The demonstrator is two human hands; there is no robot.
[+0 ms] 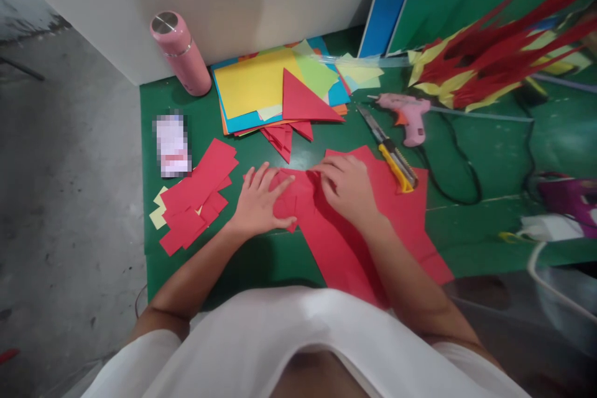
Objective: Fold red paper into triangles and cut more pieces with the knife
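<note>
My left hand [259,205] lies with its fingers spread over small red paper pieces [286,205], pressing them flat. My right hand [347,189] is curled, its fingertips bent together at the top edge of a large red paper sheet [333,249]; its thumb is mostly hidden. More red sheets [405,224] lie beneath my right forearm. Left of my left hand is a loose pile of red paper strips [200,180] with pale yellow scraps [158,217]. Beyond my hands, a folded red triangle [305,102] rests on a stack of coloured paper [252,84], with smaller red triangles [280,140] before it.
A utility knife [389,152] lies partly on the red sheets. Behind it are a pink glue gun [408,113] with a black cord and a red-yellow paper flame shape [480,62]. A pink bottle [181,56] and a blurred phone [172,146] are at left. A power strip [550,228] sits right.
</note>
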